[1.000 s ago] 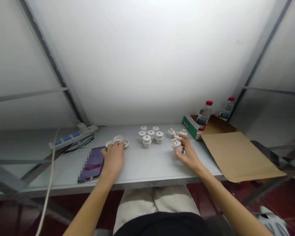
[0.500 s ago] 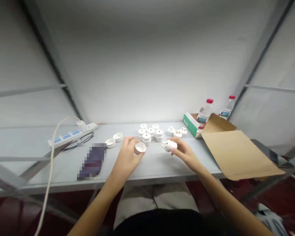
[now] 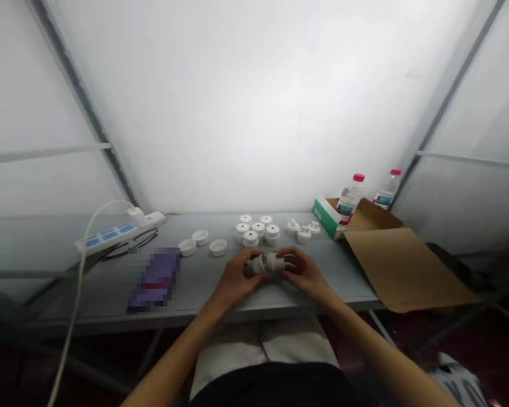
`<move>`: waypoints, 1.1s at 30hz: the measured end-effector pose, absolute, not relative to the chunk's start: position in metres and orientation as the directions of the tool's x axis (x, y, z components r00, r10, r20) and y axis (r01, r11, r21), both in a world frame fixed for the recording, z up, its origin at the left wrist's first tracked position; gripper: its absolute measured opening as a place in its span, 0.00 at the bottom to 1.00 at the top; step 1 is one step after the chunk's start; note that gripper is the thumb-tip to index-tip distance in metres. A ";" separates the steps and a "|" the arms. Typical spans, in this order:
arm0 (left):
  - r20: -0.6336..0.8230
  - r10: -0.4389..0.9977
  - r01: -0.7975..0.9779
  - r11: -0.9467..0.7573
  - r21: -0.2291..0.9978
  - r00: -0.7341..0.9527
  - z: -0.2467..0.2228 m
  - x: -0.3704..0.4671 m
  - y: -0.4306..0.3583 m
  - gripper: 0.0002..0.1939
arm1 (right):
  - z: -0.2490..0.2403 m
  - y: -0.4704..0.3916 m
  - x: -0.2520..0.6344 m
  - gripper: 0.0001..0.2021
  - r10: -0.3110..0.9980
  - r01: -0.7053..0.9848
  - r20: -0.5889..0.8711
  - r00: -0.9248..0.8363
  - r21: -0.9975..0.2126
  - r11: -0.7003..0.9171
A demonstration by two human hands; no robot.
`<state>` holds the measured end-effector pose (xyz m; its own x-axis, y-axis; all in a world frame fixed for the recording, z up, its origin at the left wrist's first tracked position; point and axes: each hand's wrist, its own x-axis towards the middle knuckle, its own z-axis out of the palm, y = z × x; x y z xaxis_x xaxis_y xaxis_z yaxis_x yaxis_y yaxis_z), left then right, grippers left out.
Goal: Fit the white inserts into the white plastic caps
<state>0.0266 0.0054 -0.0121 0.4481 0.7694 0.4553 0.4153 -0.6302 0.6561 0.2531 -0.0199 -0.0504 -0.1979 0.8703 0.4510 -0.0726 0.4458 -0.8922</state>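
Between my two hands, just above the front of the table, is a white plug-like piece (image 3: 269,263) lying sideways. My left hand (image 3: 236,278) has its fingers closed on the left end, where a greyish part shows. My right hand (image 3: 305,274) grips the right end with thumb and fingertips. Fingers cover parts of both ends. Right behind them stand several white round capped pieces (image 3: 258,228), each with a small dark hole on top. Three shallow white cups (image 3: 218,247) lie to the left. Off to the right sit three white pieces with prongs (image 3: 304,234) facing up.
A blurred purple phone-like object (image 3: 156,280) lies left, near a power strip (image 3: 114,233) with a white cable (image 3: 82,265). At right is an opened cardboard box (image 3: 402,265) with a red-capped bottle (image 3: 349,199); another bottle (image 3: 387,189) stands behind. Metal frame bars flank the table.
The cup my left hand held now rests on the table beside the other two. My left hand has moved onto the plug-like piece, which my right hand brought left and lower.
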 end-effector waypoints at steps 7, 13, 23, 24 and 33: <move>0.489 0.684 0.274 -0.693 0.666 0.541 -0.009 0.028 -0.002 0.22 | -0.047 -0.024 0.253 0.18 0.895 -0.053 0.392 -0.212 -0.919 0.390; 0.525 0.654 0.262 -0.727 0.635 0.544 -0.009 0.027 -0.004 0.21 | -0.048 -0.025 0.255 0.18 0.904 -0.001 0.360 -0.230 -0.929 0.369; 0.476 0.725 0.216 -0.635 0.741 0.498 -0.014 0.029 0.000 0.24 | -0.049 -0.026 0.252 0.10 0.824 -0.058 0.539 -0.174 -0.841 0.537; 0.479 0.718 0.218 -0.643 0.734 0.505 -0.014 0.028 -0.001 0.24 | -0.049 -0.027 0.253 0.09 0.825 -0.044 0.538 -0.175 -0.841 0.539; 0.565 0.645 0.231 -0.739 0.633 0.514 -0.011 0.027 -0.005 0.23 | -0.049 -0.028 0.254 0.15 0.866 -0.009 0.464 -0.188 -0.882 0.471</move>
<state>0.0268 -0.0045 -0.0110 0.5141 0.6451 0.5653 0.2314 -0.7390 0.6327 0.2542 -0.0278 -0.0493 -0.1877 0.8658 0.4639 -0.0090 0.4708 -0.8822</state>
